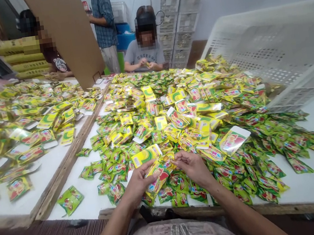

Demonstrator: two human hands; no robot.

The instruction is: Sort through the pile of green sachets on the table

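Observation:
My left hand (138, 183) grips a yellow backing card with a red and green picture (157, 177) at the near edge of the white table (309, 185). My right hand (191, 166) pinches a small sachet (169, 159) against the top of that card. Both hands sit just in front of a large heap of green and yellow sachets and cards (192, 116) that covers the table's middle.
A tipped white plastic crate (278, 50) lies at the right. A second table (34, 181) at the left carries more sachets. A seated person (144, 41) works across the table, another sits at the far left behind a cardboard sheet (67, 32), a third stands behind.

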